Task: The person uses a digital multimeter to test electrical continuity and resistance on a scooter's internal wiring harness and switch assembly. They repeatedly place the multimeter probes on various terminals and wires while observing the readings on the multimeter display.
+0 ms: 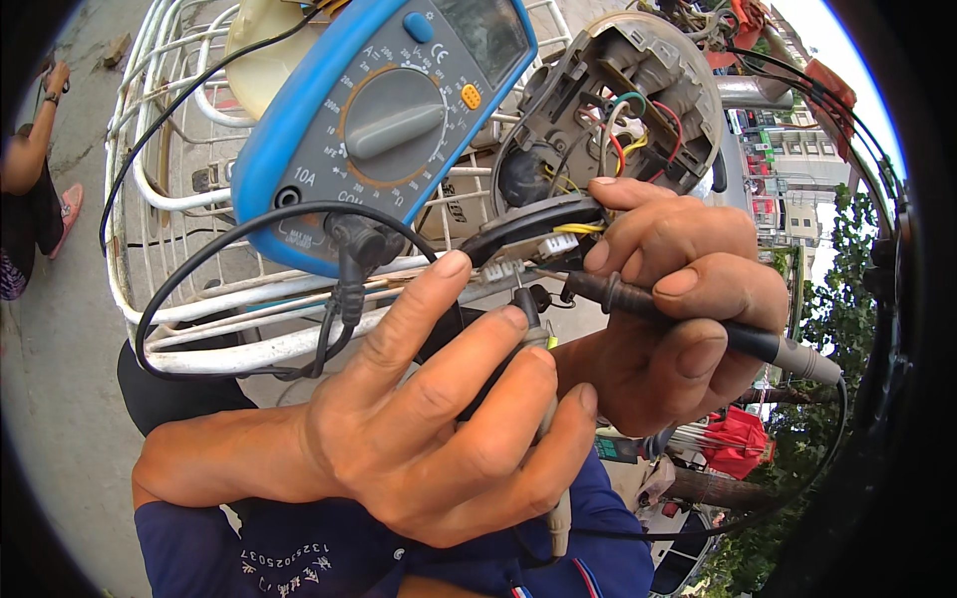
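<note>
My left hand is closed round a test probe. That probe's metal tip points up at the white terminals of a small black-rimmed part, whose edge the left index fingertip reaches. My right hand grips a second test probe, aimed leftward at the same terminals. Its upper fingers are against the part's right end. Whether either tip makes contact is too small to tell. A blue multimeter with a grey dial lies tilted above my left hand, a black lead plug in its lower socket.
Behind the hands, an opened round lamp-like housing shows red, yellow and green wires. A white wire basket supports the multimeter. Black leads loop at left and right. Another person is at far left; a red cover shows at right.
</note>
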The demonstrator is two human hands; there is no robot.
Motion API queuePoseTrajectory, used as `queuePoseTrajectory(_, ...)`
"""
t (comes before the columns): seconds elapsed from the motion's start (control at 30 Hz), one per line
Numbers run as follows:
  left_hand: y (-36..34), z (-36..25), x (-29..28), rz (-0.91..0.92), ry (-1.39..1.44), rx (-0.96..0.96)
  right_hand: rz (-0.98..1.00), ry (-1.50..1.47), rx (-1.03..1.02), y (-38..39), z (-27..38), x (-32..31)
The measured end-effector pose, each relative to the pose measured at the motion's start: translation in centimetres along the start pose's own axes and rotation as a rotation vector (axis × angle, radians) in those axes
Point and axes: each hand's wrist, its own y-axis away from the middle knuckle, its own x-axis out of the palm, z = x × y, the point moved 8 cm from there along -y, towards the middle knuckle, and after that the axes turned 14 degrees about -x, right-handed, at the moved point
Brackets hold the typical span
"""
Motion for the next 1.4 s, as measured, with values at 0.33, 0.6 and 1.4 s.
queuePoseTrajectory(0.33,0.2,-0.1,0.3,-0.041,0.017,0.004,0.114,0.092,0.08,-0.6,0.5,0.0)
queuePoseTrajectory(0.6,0.4,0.0,0.4,-0.01,0.044,0.018,0.129,0.165,0.058,-1.0,1.0,0.3)
queuePoseTrajectory(1.4,0.4,0.2,0.3,-0.032,0.054,0.004,0.135,0.162,0.012,-0.8,0.8,0.5)
